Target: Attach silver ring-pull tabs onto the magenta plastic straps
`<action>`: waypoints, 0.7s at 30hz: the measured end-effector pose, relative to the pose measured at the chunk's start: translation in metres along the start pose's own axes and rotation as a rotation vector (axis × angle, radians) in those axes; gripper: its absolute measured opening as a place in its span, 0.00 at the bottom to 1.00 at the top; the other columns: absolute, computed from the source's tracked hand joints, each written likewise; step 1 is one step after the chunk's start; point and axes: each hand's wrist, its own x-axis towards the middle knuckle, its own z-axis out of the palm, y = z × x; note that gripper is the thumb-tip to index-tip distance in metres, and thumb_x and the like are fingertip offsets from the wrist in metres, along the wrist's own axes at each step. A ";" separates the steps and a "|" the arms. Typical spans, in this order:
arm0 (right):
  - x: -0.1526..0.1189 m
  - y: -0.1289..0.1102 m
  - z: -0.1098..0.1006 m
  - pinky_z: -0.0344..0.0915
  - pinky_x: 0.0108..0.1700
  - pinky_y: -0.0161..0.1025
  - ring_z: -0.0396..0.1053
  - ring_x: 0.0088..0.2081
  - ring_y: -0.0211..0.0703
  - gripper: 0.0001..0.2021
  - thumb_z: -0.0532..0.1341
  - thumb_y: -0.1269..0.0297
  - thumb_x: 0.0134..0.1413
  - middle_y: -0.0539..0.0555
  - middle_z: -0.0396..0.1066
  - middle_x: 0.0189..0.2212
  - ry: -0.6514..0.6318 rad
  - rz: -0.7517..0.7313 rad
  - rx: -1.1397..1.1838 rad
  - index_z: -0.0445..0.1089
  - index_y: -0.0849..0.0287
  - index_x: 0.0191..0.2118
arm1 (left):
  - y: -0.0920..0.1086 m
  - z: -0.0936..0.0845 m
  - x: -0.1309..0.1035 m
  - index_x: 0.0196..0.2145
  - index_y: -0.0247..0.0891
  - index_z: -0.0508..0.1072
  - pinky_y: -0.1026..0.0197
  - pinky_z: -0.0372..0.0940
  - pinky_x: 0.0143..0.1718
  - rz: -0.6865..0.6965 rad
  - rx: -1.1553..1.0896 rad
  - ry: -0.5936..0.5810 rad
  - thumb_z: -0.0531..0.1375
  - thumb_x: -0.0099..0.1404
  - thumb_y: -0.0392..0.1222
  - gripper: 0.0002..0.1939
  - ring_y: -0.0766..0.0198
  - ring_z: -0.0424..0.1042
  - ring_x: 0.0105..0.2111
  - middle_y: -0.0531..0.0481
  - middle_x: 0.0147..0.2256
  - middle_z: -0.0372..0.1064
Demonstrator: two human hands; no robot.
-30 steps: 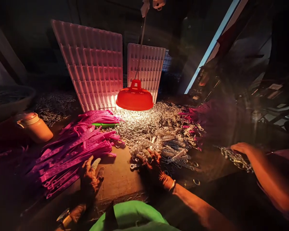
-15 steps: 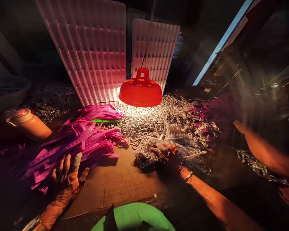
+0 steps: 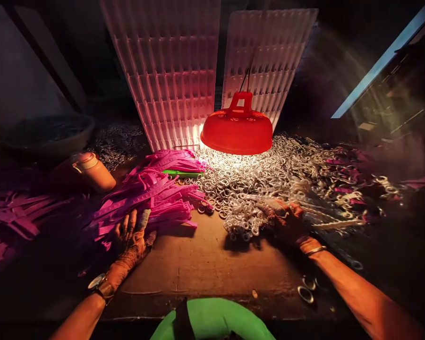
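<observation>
My left hand [image 3: 131,237] rests flat on the near edge of a heap of pink plastic straps [image 3: 152,192], fingers spread and one fingertip wrapped in tape; a wristwatch [image 3: 98,284] sits on that wrist. My right hand [image 3: 285,217] lies on the near edge of a big pile of small metal rings [image 3: 255,182], fingers curled into the rings, a bangle on the wrist. A single green strap [image 3: 182,173] lies at the top of the pink heap. Whether the right hand grips any rings is hidden by the fingers.
A red lamp shade [image 3: 236,131] hangs low over the rings. Two white gridded trays [image 3: 170,71] lean upright behind. An orange jug [image 3: 88,170] lies at left by a dark bowl [image 3: 46,134]. Loose rings [image 3: 306,290] sit by my right forearm. Green cloth [image 3: 212,321] fills the bottom edge.
The view has swung left and down. The other person's arm at the right is out of view. My left hand slid up onto the pink straps; my right hand stays in the rings.
</observation>
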 end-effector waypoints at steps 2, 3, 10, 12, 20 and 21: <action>0.006 -0.002 0.000 0.45 0.55 0.61 0.57 0.54 0.60 0.20 0.53 0.61 0.56 0.63 0.66 0.51 0.056 -0.010 0.002 0.69 0.54 0.53 | -0.001 -0.002 -0.002 0.60 0.34 0.62 0.38 0.48 0.54 0.010 -0.029 0.011 0.53 0.62 0.52 0.31 0.37 0.52 0.58 0.30 0.61 0.50; 0.008 -0.005 -0.001 0.46 0.55 0.61 0.58 0.54 0.61 0.19 0.53 0.60 0.56 0.63 0.66 0.51 0.091 -0.018 0.009 0.70 0.54 0.52 | -0.001 -0.003 -0.003 0.59 0.34 0.63 0.38 0.49 0.54 0.013 -0.051 0.026 0.54 0.62 0.53 0.31 0.37 0.53 0.57 0.30 0.60 0.51; 0.019 -0.046 -0.035 0.51 0.51 0.64 0.60 0.53 0.65 0.20 0.54 0.63 0.53 0.59 0.68 0.48 0.208 0.012 0.158 0.67 0.46 0.53 | 0.007 -0.012 0.014 0.47 0.35 0.72 0.50 0.58 0.55 0.030 -0.418 0.317 0.56 0.63 0.43 0.16 0.52 0.62 0.51 0.40 0.48 0.67; 0.023 -0.063 -0.041 0.53 0.51 0.62 0.61 0.53 0.64 0.21 0.55 0.66 0.54 0.59 0.69 0.47 0.226 0.002 0.183 0.66 0.46 0.54 | 0.011 -0.016 0.033 0.48 0.37 0.70 0.51 0.60 0.53 0.063 -0.533 0.367 0.55 0.64 0.40 0.15 0.55 0.64 0.50 0.42 0.46 0.68; 0.031 -0.131 -0.027 0.64 0.42 0.48 0.67 0.41 0.54 0.27 0.53 0.71 0.53 0.58 0.71 0.41 0.135 0.067 0.149 0.60 0.51 0.60 | 0.039 -0.026 0.146 0.47 0.33 0.70 0.52 0.59 0.52 0.145 -0.462 0.138 0.53 0.64 0.38 0.15 0.55 0.64 0.46 0.41 0.44 0.70; 0.031 -0.135 -0.024 0.64 0.41 0.47 0.67 0.40 0.53 0.27 0.53 0.71 0.52 0.58 0.71 0.41 0.119 0.082 0.146 0.60 0.50 0.60 | 0.045 -0.025 0.157 0.49 0.33 0.69 0.51 0.58 0.51 0.128 -0.407 0.002 0.54 0.62 0.37 0.17 0.52 0.64 0.47 0.41 0.44 0.70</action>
